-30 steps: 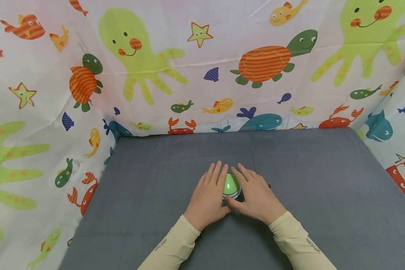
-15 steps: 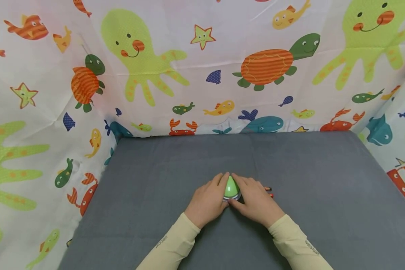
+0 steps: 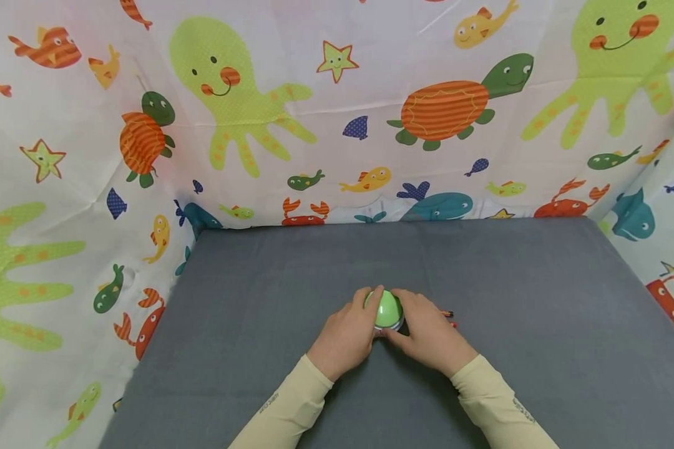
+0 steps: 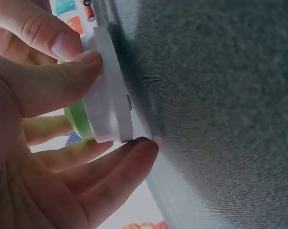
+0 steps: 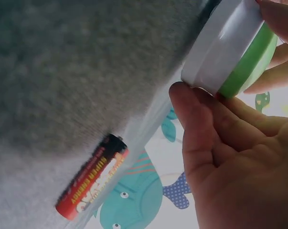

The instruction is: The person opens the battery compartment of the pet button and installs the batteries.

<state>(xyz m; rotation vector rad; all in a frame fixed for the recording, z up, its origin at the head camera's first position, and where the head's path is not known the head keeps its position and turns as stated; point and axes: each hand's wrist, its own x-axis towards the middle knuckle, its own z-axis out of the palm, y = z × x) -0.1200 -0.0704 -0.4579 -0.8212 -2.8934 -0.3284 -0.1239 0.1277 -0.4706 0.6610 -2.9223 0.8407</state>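
Observation:
A round push button (image 3: 389, 313) with a green dome and a white base sits on the grey cloth between both hands. My left hand (image 3: 345, 333) grips it from the left, with thumb and fingers around the white base (image 4: 105, 98) in the left wrist view. From the other side my right hand (image 3: 429, 330) holds it, fingertips at the edge of the base and green dome (image 5: 252, 59) in the right wrist view. The fingers partly cover the dome's sides.
Just right of the right hand lie batteries, one black and orange-tipped (image 3: 447, 313) and one red (image 3: 454, 324). A red and black battery (image 5: 92, 177) shows large in the right wrist view. Behind the grey cloth (image 3: 292, 262) hangs a printed sea-animal curtain (image 3: 337, 149).
The fingers, straighter a second ago, have drawn back and curled around the push button. Batteries have come into view beside the right hand. The button has shifted slightly right in the head view.

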